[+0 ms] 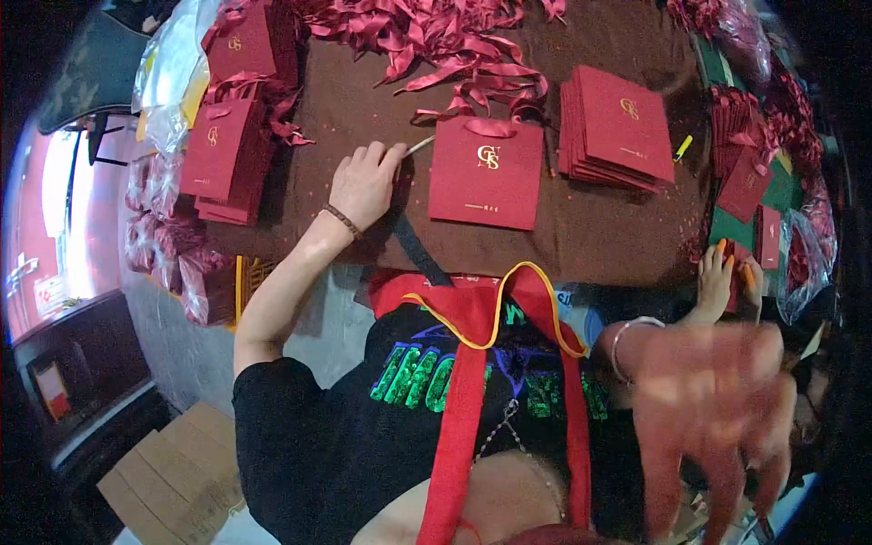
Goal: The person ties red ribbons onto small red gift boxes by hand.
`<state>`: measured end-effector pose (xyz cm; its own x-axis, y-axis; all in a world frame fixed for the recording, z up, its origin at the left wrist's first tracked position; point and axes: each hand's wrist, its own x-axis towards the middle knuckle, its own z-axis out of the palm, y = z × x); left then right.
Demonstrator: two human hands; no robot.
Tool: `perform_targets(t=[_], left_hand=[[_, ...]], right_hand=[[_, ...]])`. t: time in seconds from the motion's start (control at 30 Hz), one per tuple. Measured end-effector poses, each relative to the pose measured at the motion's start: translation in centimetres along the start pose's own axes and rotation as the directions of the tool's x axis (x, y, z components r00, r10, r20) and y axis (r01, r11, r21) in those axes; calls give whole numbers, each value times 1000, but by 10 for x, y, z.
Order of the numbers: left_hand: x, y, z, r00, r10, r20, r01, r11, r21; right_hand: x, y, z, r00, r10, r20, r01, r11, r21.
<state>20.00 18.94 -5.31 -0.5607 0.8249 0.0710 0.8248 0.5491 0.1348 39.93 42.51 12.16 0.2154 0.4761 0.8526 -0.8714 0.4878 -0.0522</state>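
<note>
Plainly, the left hand (pixel 363 186) is the nearer one, with the red bag (pixel 488 189) just to its right.
Its fingers curl round a thin stick (pixel 420 145), whose long axis slants away toward the bag's left edge; whether the tip touches, I cannot tell. The bag lies flat, its ribbon handle (pixel 490 128) at the far edge. The right hand (pixel 713 391) is raised and blurred, well off to the bag's near right, fingers loosely spread; any hold is unclear. Right of the bag lies a stack of bags (pixel 627 127); beyond the bag, loose ribbons (pixel 436 45).
</note>
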Motion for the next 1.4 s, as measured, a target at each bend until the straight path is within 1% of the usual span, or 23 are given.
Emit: perform_targets(t=[0.03, 0.1, 0.13, 0.17, 0.2, 0.27, 0.3, 0.4, 0.47, 0.53, 0.63, 0.67, 0.73, 0.77, 0.8, 0.87, 0.9, 1.0, 1.13, 1.2, 1.27, 1.33, 1.4], left_hand=[[0, -4, 6, 1000, -28, 1, 28, 999, -47], [-3, -8, -4, 985, -160, 60, 167, 974, -155], [-10, -20, -3, 980, -184, 74, 192, 973, -129], [-17, -33, -4, 981, -190, 35, 193, 975, -113], [-24, -42, -5, 980, -199, 0, 198, 975, -97], [-29, -49, -12, 943, -331, 40, 332, 943, -29], [-33, -54, -11, 979, -152, -137, 163, 984, 77], [-15, -19, -25, 972, -116, -206, 99, 991, -91], [3, 3, -10, 959, -269, 93, 273, 780, -563], [25, 31, -7, 925, -283, 254, 373, 804, -464], [33, 42, 31, 963, -224, -147, 111, 835, -539], [32, 41, 30, 965, -217, -148, 104, 834, -541], [29, 38, 25, 934, -356, -39, 177, 554, -813], [26, 38, 25, 925, -377, -47, 102, 364, -926], [23, 43, 13, 901, -433, 15, 102, 178, -979], [19, 43, -8, 856, -462, 232, 177, -159, -971], [13, 32, -14, 887, -251, 388, 275, -388, -880], [5, 1, -34, 875, -282, 393, 303, -314, -900], [9, -43, -66, 895, -429, 121, -63, -391, -918], [15, -54, -64, 898, -423, 124, -21, -323, -946], [19, -54, -53, 902, -394, 175, 71, -265, -962], [21, -52, -22, 831, -469, 300, 185, -276, -943], [20, -42, 4, 811, -558, 173, 194, -23, -981]], right_hand=[[-6, 0, -16, 963, 184, 198, -186, 983, -8], [-28, -2, -37, 679, 489, 547, -511, 850, -127], [-50, -3, -34, 690, 598, 408, -392, 782, -484], [-58, 3, -46, 426, 784, 451, -491, 619, -613], [-73, 3, -46, 131, 955, 267, -627, 288, -724], [-124, 8, -67, -111, 989, 96, -716, -13, -698], [-143, 6, -73, -115, 992, 49, -760, -56, -648], [-176, 9, -84, -83, 996, -25, -777, -80, -624], [-182, 16, -86, -45, 998, -53, -753, -69, -655], [-183, 26, -85, -234, 963, -137, -926, -263, -272], [-168, 32, -74, -258, 947, -191, -939, -293, -181], [-168, 33, -72, -258, 944, -206, -945, -291, -150], [-165, 33, -69, -329, 914, -238, -929, -358, -89], [-169, 37, -73, -371, 923, -99, -928, -373, -4], [-169, 40, -72, -397, 916, 45, -913, -400, 76], [-171, 41, -64, -407, 911, 67, -911, -410, 39], [-173, 43, -61, -430, 895, 120, -898, -437, 40], [-173, 45, -47, -515, 842, 160, -853, -522, 1], [-170, 43, -45, -486, 858, 164, -859, -504, 88], [-162, 38, -43, -453, 886, 99, -888, -439, -137], [-139, 36, -42, -421, 905, 66, -897, -404, -180], [-108, 37, -49, -150, 987, 57, -909, -115, -402], [-80, 44, -65, 59, 997, -51, -892, 30, -451]])
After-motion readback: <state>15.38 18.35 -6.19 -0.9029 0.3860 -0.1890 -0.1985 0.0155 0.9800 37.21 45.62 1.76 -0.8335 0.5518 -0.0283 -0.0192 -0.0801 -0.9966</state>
